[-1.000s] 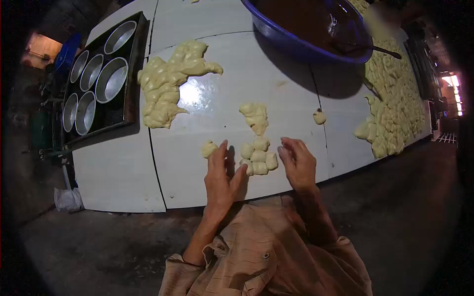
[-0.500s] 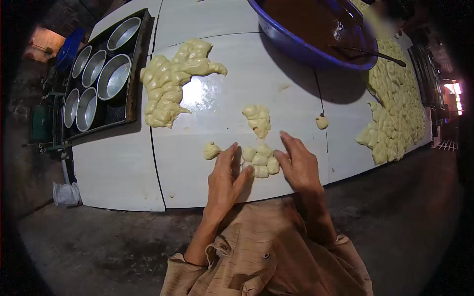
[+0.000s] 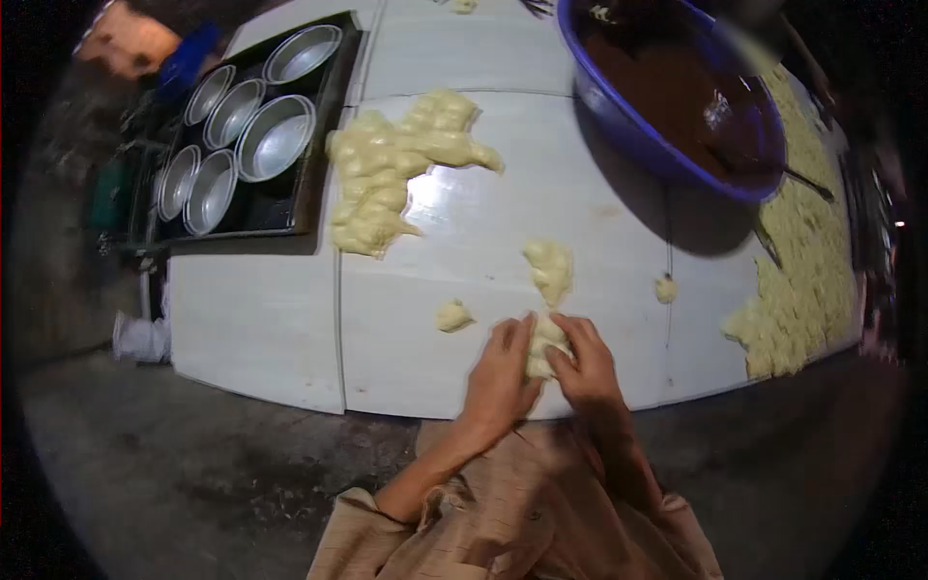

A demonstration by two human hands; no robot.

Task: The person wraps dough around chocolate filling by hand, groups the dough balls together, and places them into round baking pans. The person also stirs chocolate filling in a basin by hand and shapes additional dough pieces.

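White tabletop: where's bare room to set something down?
Bare: the front-left panel before the black tray; the middle, between the left dough slab and the purple basin; the front right, between the right hand and dough sheet. Crowded: between that hand and the left hand, at the dough cluster; the tray, holding metal tins.

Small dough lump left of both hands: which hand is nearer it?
The left hand, just right of the small dough lump; the right hand is farther right, past the dough cluster.
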